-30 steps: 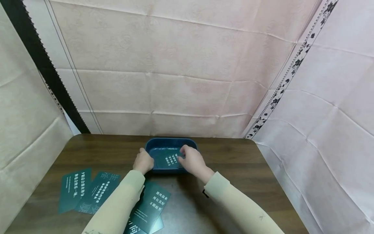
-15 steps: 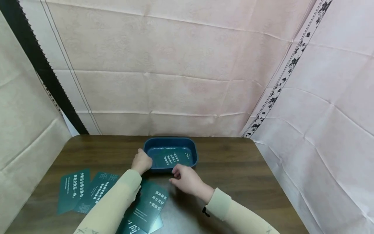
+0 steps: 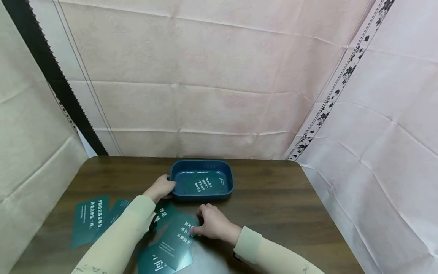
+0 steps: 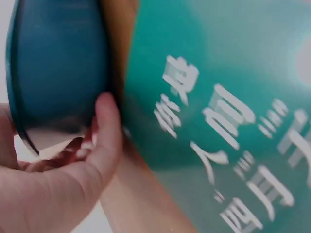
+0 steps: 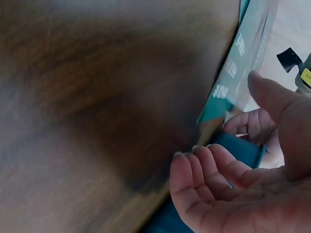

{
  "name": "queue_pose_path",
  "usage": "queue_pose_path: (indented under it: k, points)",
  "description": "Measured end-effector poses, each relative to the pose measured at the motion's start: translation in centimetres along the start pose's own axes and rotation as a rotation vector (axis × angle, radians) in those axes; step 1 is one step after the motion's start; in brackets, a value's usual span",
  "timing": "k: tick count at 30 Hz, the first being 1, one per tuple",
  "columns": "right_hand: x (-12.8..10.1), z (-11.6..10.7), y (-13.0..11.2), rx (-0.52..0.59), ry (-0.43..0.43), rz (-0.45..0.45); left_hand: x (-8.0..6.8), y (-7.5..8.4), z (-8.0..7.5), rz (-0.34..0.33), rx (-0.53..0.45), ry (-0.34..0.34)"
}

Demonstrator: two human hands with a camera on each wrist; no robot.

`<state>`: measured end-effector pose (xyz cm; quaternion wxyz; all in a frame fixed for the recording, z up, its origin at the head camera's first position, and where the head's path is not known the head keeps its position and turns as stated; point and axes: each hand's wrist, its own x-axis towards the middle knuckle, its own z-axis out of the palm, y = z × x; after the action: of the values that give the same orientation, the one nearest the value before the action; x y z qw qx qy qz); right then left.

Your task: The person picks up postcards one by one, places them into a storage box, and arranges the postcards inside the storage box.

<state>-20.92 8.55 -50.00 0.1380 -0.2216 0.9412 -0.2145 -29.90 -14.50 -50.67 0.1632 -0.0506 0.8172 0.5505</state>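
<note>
A dark blue rectangular tray (image 3: pixel 202 198) stands at the table's back middle, with a green printed card (image 3: pixel 213 183) lying inside it. My left hand (image 3: pixel 161 188) grips the tray's left end; in the left wrist view the thumb (image 4: pixel 108 119) lies along its wall and the fingers curl around the other side. Closer to me, several green cards with white lettering overlap on the table. My right hand (image 3: pixel 215 224) is at the right edge of the top card (image 3: pixel 176 239), thumb and fingers apart. Whether the thumb touches that card I cannot tell.
Two more green cards, one on the left (image 3: pixel 89 220) and one partly behind my left sleeve (image 3: pixel 118 213), overlap on the brown wooden table (image 3: pixel 273 213). Pale cloth (image 3: pixel 219 76) hangs behind the table and on both sides.
My right hand has come out of the tray, leaving a card in it, and moved down and left to the overlapping cards. My left hand stays at the tray while its forearm shifts left.
</note>
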Motion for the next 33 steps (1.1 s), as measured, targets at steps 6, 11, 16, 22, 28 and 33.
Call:
queue_pose_path:
  k: [6, 11, 16, 22, 28, 33]
  points:
    - [0.6, 0.9, 0.3, -0.013, -0.011, 0.005, 0.6, -1.1, -0.1, 0.056, 0.07, -0.008]
    - [0.9, 1.4, 0.4, -0.062, -0.011, -0.006, 0.5, -1.2, -0.1, 0.065, 0.098, -0.028]
    - [0.9, 1.6, 0.0, -0.133, -0.013, 0.003, 0.5, -1.1, -0.2, 0.071, 0.111, -0.054]
    - [1.0, 1.6, -0.4, -0.15, -0.025, 0.022, 0.6, -1.1, -0.2, 0.072, 0.132, -0.057]
    - [1.2, 1.8, -0.8, -0.151, -0.035, 0.062, 0.6, -1.0, -0.1, 0.072, 0.145, -0.055]
    - [1.5, 1.9, -0.7, -0.171, -0.064, 0.093, 0.5, -1.2, -0.2, 0.074, 0.129, -0.062]
